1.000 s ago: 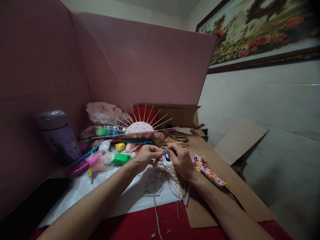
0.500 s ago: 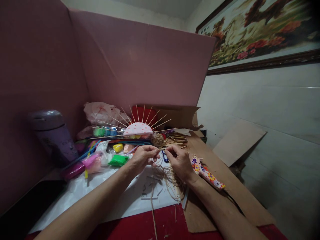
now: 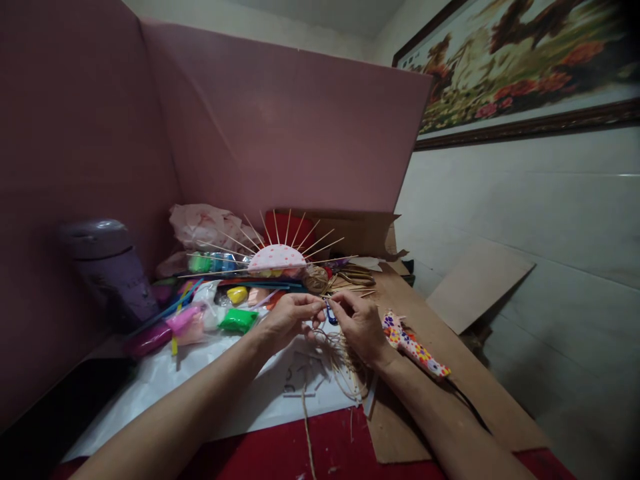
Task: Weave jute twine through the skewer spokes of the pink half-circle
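Twine [image 3: 307, 427] hangs down from my left hand [image 3: 296, 319], whose thumb and index finger are pinched on it. Close on the right, my right hand [image 3: 359, 325] pinches too, its fingertips nearly meeting the left ones; what lies between them is too small to make out. Loose coils of twine [image 3: 342, 360] lie below both hands. Just behind the fingertips is a dark blue object [image 3: 331, 313], partly hidden. Beyond my hands stands a dotted half-disc [image 3: 277, 258] with thin sticks fanning out from its curved edge. Beside it sits a ball of twine [image 3: 316, 279].
Bagged coloured clay [image 3: 239, 321] and a purple bottle [image 3: 116, 280] are on the left. Scissors [image 3: 356, 274] lie behind my right hand. A flower-patterned tool [image 3: 416, 350] with a black cord rests on cardboard [image 3: 480, 393] at the right.
My left hand has shifted slightly to the right, closer to my right hand. My right hand has hardly moved.
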`<state>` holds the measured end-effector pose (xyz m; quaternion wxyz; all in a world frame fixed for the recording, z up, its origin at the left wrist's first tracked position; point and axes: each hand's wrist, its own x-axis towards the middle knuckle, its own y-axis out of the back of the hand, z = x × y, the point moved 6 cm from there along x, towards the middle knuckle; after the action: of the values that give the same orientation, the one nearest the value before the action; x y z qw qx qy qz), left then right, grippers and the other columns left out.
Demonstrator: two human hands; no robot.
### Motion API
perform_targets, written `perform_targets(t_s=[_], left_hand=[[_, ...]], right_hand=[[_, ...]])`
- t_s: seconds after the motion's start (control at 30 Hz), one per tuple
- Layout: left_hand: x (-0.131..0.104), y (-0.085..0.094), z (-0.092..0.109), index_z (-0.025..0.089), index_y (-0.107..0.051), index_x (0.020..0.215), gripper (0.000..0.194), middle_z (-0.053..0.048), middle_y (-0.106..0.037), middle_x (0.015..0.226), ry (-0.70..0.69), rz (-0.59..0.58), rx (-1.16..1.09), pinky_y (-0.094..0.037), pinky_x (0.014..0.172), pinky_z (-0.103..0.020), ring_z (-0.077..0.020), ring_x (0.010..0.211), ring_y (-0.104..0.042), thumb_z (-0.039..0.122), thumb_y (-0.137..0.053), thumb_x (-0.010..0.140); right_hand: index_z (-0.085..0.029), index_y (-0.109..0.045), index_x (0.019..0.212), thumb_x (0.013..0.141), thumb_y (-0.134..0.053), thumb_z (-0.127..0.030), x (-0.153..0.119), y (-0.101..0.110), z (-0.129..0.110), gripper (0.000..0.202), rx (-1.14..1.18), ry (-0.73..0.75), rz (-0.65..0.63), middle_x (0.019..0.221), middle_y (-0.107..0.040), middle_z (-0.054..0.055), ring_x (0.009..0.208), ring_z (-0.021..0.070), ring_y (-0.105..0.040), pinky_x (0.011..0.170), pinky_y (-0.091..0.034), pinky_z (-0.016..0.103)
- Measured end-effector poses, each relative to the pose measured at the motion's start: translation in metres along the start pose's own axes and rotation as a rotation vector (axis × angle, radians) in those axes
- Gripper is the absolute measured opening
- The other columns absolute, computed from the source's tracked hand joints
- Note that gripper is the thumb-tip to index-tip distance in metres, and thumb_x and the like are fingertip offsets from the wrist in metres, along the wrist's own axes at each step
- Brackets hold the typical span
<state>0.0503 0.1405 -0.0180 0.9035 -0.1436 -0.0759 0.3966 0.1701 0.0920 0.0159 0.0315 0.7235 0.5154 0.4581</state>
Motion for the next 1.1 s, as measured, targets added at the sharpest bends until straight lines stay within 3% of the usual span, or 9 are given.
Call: perform_targets(t_s=[0.3,0.47,0.67,0.8,1.0,1.1], left_hand=[[-0.004,-0.004,0.006,0.01,-0.065,0.082,0.025,0.006,-0.044,0.048,-0.063,0.136,0.033,-0.031,0.035,-0.016,-0.0038,0.038,-0.036,0.03,-0.069,0.068],[-0.003,0.0,0.017,0.009,-0.068,0.084,0.026,0.001,-0.054,0.053,-0.226,0.248,0.489,-0.034,0.038,-0.018,-0.0074,0.043,-0.045,0.03,-0.062,0.071],[-0.006,-0.008,0.031,0.015,-0.071,0.081,0.019,-0.006,-0.069,0.078,-0.477,0.204,1.115,-0.042,0.062,-0.022,-0.0136,0.07,-0.059,0.019,-0.053,0.077],[-0.005,-0.004,0.034,0.015,-0.071,0.077,0.017,-0.005,-0.07,0.073,-0.39,0.157,1.194,-0.042,0.061,-0.022,-0.0136,0.066,-0.059,0.021,-0.056,0.075],[-0.001,0.007,0.023,0.011,-0.069,0.071,0.017,-0.001,-0.061,0.057,-0.044,0.033,0.853,-0.042,0.048,-0.021,-0.0103,0.052,-0.053,0.027,-0.065,0.065],[-0.001,0.009,0.019,0.01,-0.067,0.068,0.019,0.001,-0.058,0.055,0.042,0.003,0.676,-0.043,0.047,-0.02,-0.0088,0.05,-0.052,0.028,-0.07,0.06]], right_hand=[[-0.017,-0.066,0.07,0.081,-0.051,-0.019,-0.004,-0.008,-0.007,0.019,0.133,0.097,-0.04,0.066,-0.063,0.003,0.062,0.0139,-0.055,0.062,-0.04,0.024],[-0.017,-0.062,0.064,0.08,-0.051,-0.02,-0.003,-0.01,-0.005,0.02,0.13,0.061,-0.074,0.056,-0.054,-0.001,0.054,0.011,-0.047,0.054,-0.035,0.022],[-0.017,-0.052,0.063,0.081,-0.049,-0.02,-0.002,-0.01,-0.001,0.019,0.103,-0.005,-0.098,0.055,-0.047,-0.003,0.052,0.0104,-0.044,0.051,-0.031,0.022],[-0.017,-0.053,0.067,0.083,-0.048,-0.02,-0.004,-0.011,-0.005,0.017,0.031,0.056,-0.135,0.06,-0.053,-0.001,0.057,0.0121,-0.048,0.056,-0.033,0.024],[-0.017,-0.061,0.071,0.08,-0.055,-0.017,-0.003,-0.011,-0.011,0.011,0.079,0.126,-0.153,0.067,-0.061,0.002,0.065,0.0143,-0.055,0.062,-0.038,0.025],[-0.018,-0.066,0.076,0.079,-0.056,-0.016,-0.002,-0.01,-0.012,0.01,0.161,0.141,-0.153,0.072,-0.065,0.003,0.069,0.0154,-0.058,0.065,-0.041,0.026]])
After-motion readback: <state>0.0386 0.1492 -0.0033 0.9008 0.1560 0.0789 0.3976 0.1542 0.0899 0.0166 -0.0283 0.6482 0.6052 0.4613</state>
